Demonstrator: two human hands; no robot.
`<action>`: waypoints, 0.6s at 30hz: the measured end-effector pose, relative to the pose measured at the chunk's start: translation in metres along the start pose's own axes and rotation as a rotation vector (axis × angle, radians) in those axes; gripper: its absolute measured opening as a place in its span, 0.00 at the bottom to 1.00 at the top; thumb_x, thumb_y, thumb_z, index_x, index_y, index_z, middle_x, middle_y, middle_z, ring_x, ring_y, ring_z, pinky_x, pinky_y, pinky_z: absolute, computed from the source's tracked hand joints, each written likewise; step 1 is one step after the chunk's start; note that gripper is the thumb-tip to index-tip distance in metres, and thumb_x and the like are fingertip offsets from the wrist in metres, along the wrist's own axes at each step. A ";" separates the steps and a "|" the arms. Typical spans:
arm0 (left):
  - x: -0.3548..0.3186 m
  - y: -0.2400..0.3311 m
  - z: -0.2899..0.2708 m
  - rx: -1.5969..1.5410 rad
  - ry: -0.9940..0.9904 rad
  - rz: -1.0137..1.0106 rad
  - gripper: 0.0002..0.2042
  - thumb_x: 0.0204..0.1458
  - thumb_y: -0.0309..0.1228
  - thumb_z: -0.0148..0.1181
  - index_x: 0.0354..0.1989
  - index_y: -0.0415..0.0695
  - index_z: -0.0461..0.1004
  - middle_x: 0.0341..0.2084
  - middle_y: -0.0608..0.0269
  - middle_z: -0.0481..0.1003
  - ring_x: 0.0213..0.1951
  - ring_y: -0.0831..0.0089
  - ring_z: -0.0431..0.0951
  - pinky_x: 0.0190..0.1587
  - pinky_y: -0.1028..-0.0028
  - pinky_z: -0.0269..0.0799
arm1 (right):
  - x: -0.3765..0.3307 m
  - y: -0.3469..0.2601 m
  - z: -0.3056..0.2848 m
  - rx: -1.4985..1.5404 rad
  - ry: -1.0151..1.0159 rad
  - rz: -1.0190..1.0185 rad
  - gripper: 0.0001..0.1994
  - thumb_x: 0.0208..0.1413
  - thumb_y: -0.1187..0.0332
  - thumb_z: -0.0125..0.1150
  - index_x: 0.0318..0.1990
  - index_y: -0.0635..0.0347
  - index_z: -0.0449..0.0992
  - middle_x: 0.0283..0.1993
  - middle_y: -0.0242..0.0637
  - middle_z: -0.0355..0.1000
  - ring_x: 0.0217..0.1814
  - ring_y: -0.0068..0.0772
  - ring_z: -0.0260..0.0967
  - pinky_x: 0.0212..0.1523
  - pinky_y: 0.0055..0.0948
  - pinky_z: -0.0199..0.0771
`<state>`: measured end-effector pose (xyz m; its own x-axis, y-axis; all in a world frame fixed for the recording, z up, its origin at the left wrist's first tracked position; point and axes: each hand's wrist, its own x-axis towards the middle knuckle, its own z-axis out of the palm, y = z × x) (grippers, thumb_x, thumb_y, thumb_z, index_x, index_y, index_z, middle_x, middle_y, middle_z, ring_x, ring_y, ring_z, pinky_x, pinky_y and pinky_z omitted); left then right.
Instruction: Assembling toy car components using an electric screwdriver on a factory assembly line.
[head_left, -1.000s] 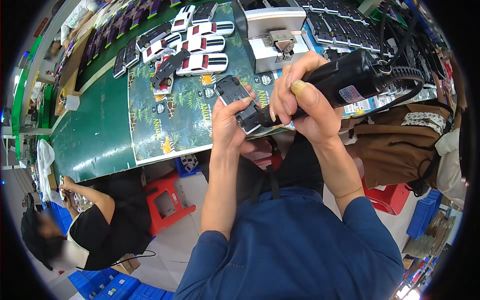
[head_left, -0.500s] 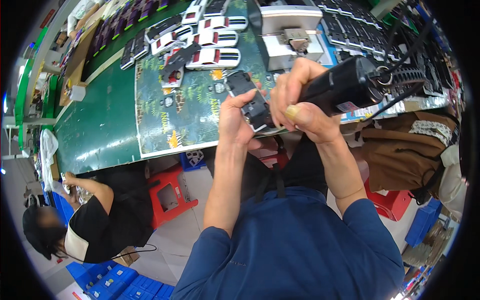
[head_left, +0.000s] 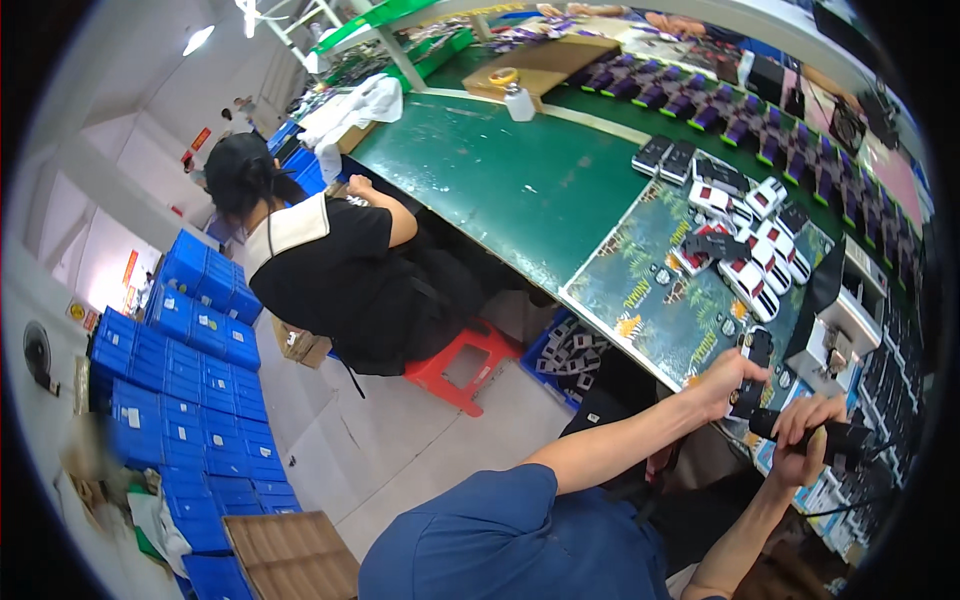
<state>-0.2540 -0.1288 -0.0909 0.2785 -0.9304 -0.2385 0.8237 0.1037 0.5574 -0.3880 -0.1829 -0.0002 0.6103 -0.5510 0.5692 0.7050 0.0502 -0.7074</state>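
My left hand (head_left: 728, 378) holds a small black device (head_left: 753, 366) upright at the near edge of the patterned work mat (head_left: 660, 300). My right hand (head_left: 806, 440) grips a black electric screwdriver (head_left: 820, 436), whose front end points at the lower part of the device. Both hands sit low at the right of the view. Several red, white and black devices (head_left: 745, 245) lie in rows on the mat beyond my hands.
A person in a black top (head_left: 335, 270) sits on a red stool (head_left: 462, 365) to my left at the long green bench (head_left: 520, 180). Stacked blue bins (head_left: 180, 350) line the floor. A white fixture (head_left: 845, 330) stands right of the mat. Trays of dark parts (head_left: 720, 110) cover the far bench.
The view has swung far to the left and down, so my hands have gone from the centre to the lower right. The seated person and blue bins now fill the middle and left.
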 end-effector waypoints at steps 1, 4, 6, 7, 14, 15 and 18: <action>-0.002 0.004 0.006 0.025 0.047 -0.001 0.07 0.51 0.23 0.59 0.39 0.41 0.73 0.30 0.65 0.75 0.31 0.76 0.76 0.35 0.73 0.74 | 0.000 0.001 -0.002 0.003 -0.003 -0.003 0.18 0.59 0.58 0.62 0.34 0.59 0.60 0.20 0.32 0.59 0.15 0.21 0.54 0.19 0.19 0.60; -0.011 0.021 0.019 0.192 0.023 0.066 0.07 0.55 0.31 0.63 0.37 0.45 0.72 0.29 0.69 0.73 0.29 0.80 0.74 0.33 0.76 0.71 | 0.001 -0.003 -0.002 0.027 -0.015 -0.024 0.18 0.60 0.57 0.61 0.35 0.60 0.61 0.21 0.32 0.60 0.16 0.22 0.55 0.20 0.20 0.60; -0.006 0.034 0.014 0.628 -0.004 0.235 0.17 0.51 0.43 0.68 0.39 0.43 0.72 0.29 0.65 0.74 0.31 0.75 0.76 0.36 0.72 0.72 | 0.001 -0.011 -0.002 0.035 -0.010 -0.057 0.19 0.59 0.55 0.61 0.36 0.60 0.61 0.22 0.32 0.60 0.17 0.22 0.55 0.19 0.20 0.59; -0.013 0.047 0.011 0.976 -0.056 0.513 0.21 0.47 0.46 0.70 0.38 0.42 0.72 0.31 0.60 0.75 0.33 0.70 0.77 0.36 0.69 0.72 | 0.001 -0.016 -0.003 0.016 0.000 -0.072 0.19 0.59 0.54 0.61 0.37 0.60 0.61 0.22 0.32 0.59 0.17 0.22 0.55 0.19 0.20 0.59; -0.042 0.136 -0.053 2.325 -0.403 0.885 0.42 0.25 0.70 0.63 0.38 0.41 0.69 0.32 0.60 0.68 0.39 0.65 0.71 0.43 0.67 0.66 | -0.009 -0.037 -0.022 -0.096 0.032 -0.098 0.19 0.59 0.54 0.59 0.37 0.58 0.60 0.22 0.31 0.59 0.18 0.19 0.55 0.21 0.17 0.59; -0.045 0.148 -0.065 2.420 -0.422 0.899 0.43 0.27 0.72 0.60 0.38 0.42 0.70 0.32 0.62 0.68 0.39 0.67 0.70 0.44 0.66 0.65 | -0.010 -0.038 -0.022 -0.108 0.032 -0.092 0.18 0.59 0.54 0.59 0.37 0.58 0.60 0.22 0.31 0.59 0.18 0.19 0.55 0.21 0.17 0.59; -0.058 0.189 -0.108 2.490 -0.349 1.026 0.46 0.31 0.72 0.59 0.50 0.43 0.72 0.44 0.60 0.72 0.50 0.65 0.71 0.58 0.52 0.61 | -0.014 -0.042 -0.018 -0.074 0.043 -0.065 0.19 0.59 0.55 0.60 0.37 0.59 0.60 0.22 0.31 0.59 0.18 0.20 0.55 0.21 0.18 0.60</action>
<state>-0.0608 -0.0177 -0.0573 -0.2164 -0.9058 0.3643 -0.9716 0.1631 -0.1716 -0.4325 -0.1926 0.0135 0.5470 -0.5866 0.5973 0.7131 -0.0473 -0.6995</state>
